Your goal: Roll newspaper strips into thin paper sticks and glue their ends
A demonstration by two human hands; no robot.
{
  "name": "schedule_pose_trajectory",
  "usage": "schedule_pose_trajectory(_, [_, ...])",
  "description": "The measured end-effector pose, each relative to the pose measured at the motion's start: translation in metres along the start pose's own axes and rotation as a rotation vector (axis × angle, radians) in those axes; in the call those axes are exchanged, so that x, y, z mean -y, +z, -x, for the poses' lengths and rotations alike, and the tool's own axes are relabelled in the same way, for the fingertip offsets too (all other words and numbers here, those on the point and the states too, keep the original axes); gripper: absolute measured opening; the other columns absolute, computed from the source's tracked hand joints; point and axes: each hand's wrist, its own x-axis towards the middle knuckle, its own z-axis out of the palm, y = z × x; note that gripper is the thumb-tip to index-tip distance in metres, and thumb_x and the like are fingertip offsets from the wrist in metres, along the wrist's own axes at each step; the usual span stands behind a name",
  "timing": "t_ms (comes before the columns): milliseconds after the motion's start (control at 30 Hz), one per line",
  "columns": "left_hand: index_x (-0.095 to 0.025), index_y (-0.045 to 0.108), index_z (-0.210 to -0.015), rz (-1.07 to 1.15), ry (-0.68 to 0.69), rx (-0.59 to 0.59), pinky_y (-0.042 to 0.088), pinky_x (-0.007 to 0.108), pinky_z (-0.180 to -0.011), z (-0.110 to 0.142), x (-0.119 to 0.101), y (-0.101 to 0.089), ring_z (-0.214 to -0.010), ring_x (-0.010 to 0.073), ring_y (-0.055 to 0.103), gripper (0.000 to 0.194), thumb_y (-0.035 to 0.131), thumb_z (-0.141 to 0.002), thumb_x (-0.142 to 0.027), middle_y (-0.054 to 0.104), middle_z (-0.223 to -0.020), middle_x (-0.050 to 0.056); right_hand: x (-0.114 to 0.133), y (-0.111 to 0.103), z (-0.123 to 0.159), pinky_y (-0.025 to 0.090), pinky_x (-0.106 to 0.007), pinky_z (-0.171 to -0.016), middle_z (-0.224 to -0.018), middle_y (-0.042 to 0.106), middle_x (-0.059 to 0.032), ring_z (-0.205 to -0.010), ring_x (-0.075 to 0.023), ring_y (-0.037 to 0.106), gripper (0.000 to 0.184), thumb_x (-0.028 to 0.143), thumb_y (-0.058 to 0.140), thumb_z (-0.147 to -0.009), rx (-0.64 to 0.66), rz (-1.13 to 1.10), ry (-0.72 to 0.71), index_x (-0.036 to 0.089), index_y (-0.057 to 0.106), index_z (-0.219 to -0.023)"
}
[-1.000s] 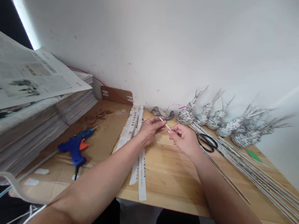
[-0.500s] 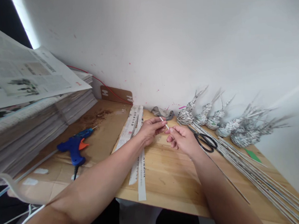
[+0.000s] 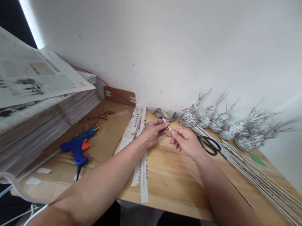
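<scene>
Between my two hands, above the wooden table, is a thin white rolled paper stick (image 3: 169, 127). My left hand (image 3: 155, 130) pinches its upper end between thumb and fingers. My right hand (image 3: 184, 140) grips the lower end with thumb and forefinger. Beneath my left forearm lie newspaper strips (image 3: 144, 183), printed with dark characters. Just right of my right hand rest black-handled scissors (image 3: 211, 145), partly hidden by it. A bunch of long thin paper sticks (image 3: 255, 178) runs along the table's right side.
A blue glue gun (image 3: 76, 146) with an orange trigger lies on cardboard (image 3: 102, 130) at left. Behind it rises a tall newspaper stack (image 3: 44, 118). Woven paper pieces (image 3: 188, 118) with loose ends line the wall, near a grey cloth (image 3: 170, 116). A green piece (image 3: 257, 159) lies at right.
The whole view has shifted slightly, so things sit a little further right. Both hands keep their hold on the paper stick, with only slight finger movement.
</scene>
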Motion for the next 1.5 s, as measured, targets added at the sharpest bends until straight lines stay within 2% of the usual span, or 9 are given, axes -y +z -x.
schedule_pose_trajectory(233, [-0.011, 0.069, -0.086, 0.0, -0.015, -0.006, 0.051, 0.016, -0.06, 0.001, -0.001, 0.001, -0.057, 0.0046, 0.059, 0.027, 0.079, -0.062, -0.015, 0.068, -0.076, 0.003, 0.005, 0.001, 0.003, 0.035, -0.018, -0.039, -0.06, 0.059, 0.0016, -0.043, -0.0073, 0.051, 0.032, 0.048, 0.053, -0.081, 0.069, -0.104, 0.076, 0.016, 0.058, -0.084])
schedule_pose_trajectory(533, [-0.01, 0.069, -0.086, 0.0, -0.002, -0.012, 0.053, 0.016, -0.058, 0.0, 0.001, 0.0, -0.058, 0.0069, 0.061, 0.022, 0.076, -0.065, -0.013, 0.067, -0.073, 0.003, -0.001, 0.001, -0.002, 0.039, -0.019, -0.042, -0.067, 0.06, 0.0004, -0.047, -0.0075, 0.053, 0.027, 0.042, 0.053, -0.082, 0.018, 0.027, 0.022, 0.017, 0.061, -0.088])
schedule_pose_trajectory(667, [-0.01, 0.069, -0.086, 0.017, -0.01, -0.031, 0.053, 0.015, -0.059, 0.002, -0.001, 0.003, -0.064, 0.0086, 0.064, 0.02, 0.074, -0.067, -0.011, 0.068, -0.076, 0.005, -0.004, 0.002, -0.004, 0.044, -0.022, -0.047, -0.076, 0.063, -0.002, -0.054, -0.0101, 0.056, 0.03, 0.044, 0.06, -0.076, -0.099, 0.032, -0.05, 0.018, 0.062, -0.091])
schedule_pose_trajectory(833, [-0.008, 0.068, -0.084, 0.054, 0.006, -0.026, 0.055, 0.019, -0.069, 0.004, -0.002, 0.006, -0.071, 0.0118, 0.066, 0.016, 0.073, -0.069, -0.01, 0.068, -0.077, 0.007, -0.007, 0.003, -0.004, 0.046, -0.025, -0.051, -0.073, 0.065, -0.0032, -0.059, -0.0143, 0.058, 0.032, 0.047, 0.06, -0.076, -0.195, 0.18, -0.206, 0.018, 0.064, -0.087])
schedule_pose_trajectory(1000, [-0.008, 0.069, -0.08, 0.089, -0.009, -0.054, 0.055, 0.02, -0.07, 0.005, -0.002, 0.009, -0.07, 0.0109, 0.066, 0.015, 0.073, -0.067, -0.006, 0.068, -0.077, 0.005, -0.001, 0.003, -0.002, 0.048, -0.029, -0.064, -0.089, 0.068, -0.0067, -0.073, -0.0171, 0.061, 0.03, 0.044, 0.057, -0.08, -0.449, 0.365, -0.425, 0.019, 0.065, -0.095])
schedule_pose_trajectory(1067, [-0.009, 0.069, -0.08, 0.086, -0.015, -0.037, 0.055, 0.021, -0.072, 0.005, 0.0, 0.009, -0.07, 0.0112, 0.066, 0.016, 0.074, -0.065, -0.007, 0.068, -0.077, 0.006, 0.004, 0.004, -0.003, 0.048, -0.03, -0.067, -0.091, 0.068, -0.0071, -0.076, -0.0181, 0.061, 0.029, 0.043, 0.058, -0.08, -0.499, 0.428, -0.473, 0.019, 0.065, -0.096])
schedule_pose_trajectory(1200, [-0.01, 0.07, -0.077, 0.093, 0.017, -0.002, 0.054, 0.025, -0.077, 0.006, 0.003, 0.008, -0.069, 0.0104, 0.064, 0.018, 0.078, -0.061, -0.009, 0.069, -0.077, 0.005, 0.016, 0.008, -0.008, 0.047, -0.032, -0.074, -0.093, 0.068, -0.0067, -0.081, -0.0192, 0.061, 0.025, 0.038, 0.058, -0.08, -0.472, 0.533, -0.546, 0.02, 0.066, -0.095])
schedule_pose_trajectory(1367, [-0.009, 0.069, -0.075, 0.084, 0.034, 0.02, 0.053, 0.03, -0.081, 0.005, 0.005, 0.007, -0.073, 0.013, 0.065, 0.02, 0.079, -0.058, -0.011, 0.069, -0.078, 0.006, 0.032, 0.01, -0.015, 0.045, -0.031, -0.077, -0.09, 0.069, -0.0064, -0.082, -0.0197, 0.061, 0.02, 0.032, 0.054, -0.083, -0.384, 0.653, -0.513, 0.021, 0.067, -0.091])
schedule_pose_trajectory(1500, [-0.008, 0.068, -0.074, 0.095, 0.036, 0.006, 0.053, 0.031, -0.081, 0.005, 0.004, 0.008, -0.071, 0.0126, 0.065, 0.02, 0.079, -0.057, -0.008, 0.068, -0.075, 0.006, 0.037, 0.008, -0.019, 0.042, -0.031, -0.08, -0.088, 0.067, -0.0068, -0.086, -0.0212, 0.059, 0.017, 0.024, 0.052, -0.082, -0.38, 0.826, -0.567, 0.02, 0.067, -0.088])
